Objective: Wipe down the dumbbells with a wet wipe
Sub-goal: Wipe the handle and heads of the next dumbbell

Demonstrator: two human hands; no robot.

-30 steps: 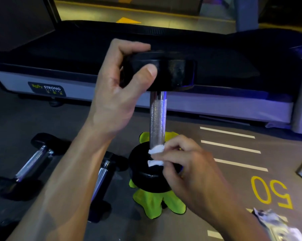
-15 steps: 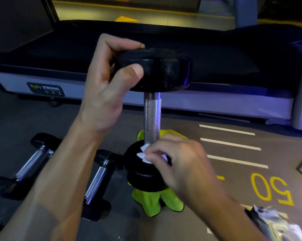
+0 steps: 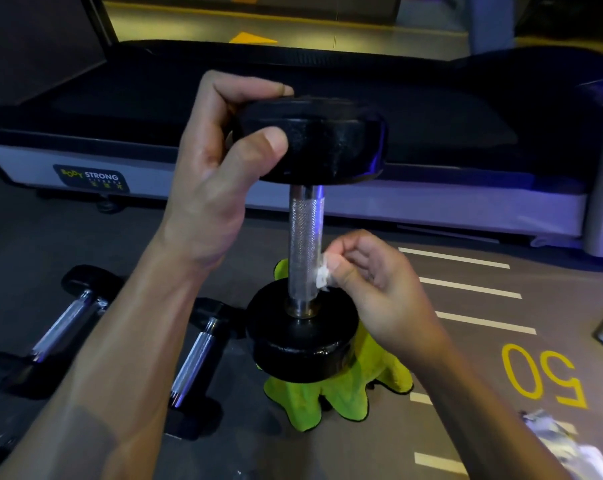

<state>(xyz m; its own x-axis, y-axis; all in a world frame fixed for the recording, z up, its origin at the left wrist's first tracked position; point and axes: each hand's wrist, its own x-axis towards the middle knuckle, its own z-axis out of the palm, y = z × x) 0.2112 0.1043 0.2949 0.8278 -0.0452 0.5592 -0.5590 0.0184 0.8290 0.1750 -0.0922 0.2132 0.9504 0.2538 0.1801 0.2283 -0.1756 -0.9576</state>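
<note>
A black dumbbell [image 3: 305,237] with a knurled steel handle stands upright on a yellow-green cloth [image 3: 331,396]. My left hand [image 3: 210,174] grips its upper black head from the left, thumb on the side and fingers over the top. My right hand [image 3: 373,282] pinches a small white wet wipe [image 3: 322,277] against the right side of the handle, just above the lower head. Most of the wipe is hidden by my fingers.
Two smaller dumbbells [image 3: 61,323] [image 3: 196,358] lie on the dark floor at the left. A treadmill [image 3: 85,174] spans the background. A crumpled wipe packet [image 3: 567,445] lies at the lower right. White lines and a yellow "50" [image 3: 542,375] mark the floor.
My right hand has risen with the wipe from the top of the lower head to the lower handle. My left hand keeps its hold on the upper head.
</note>
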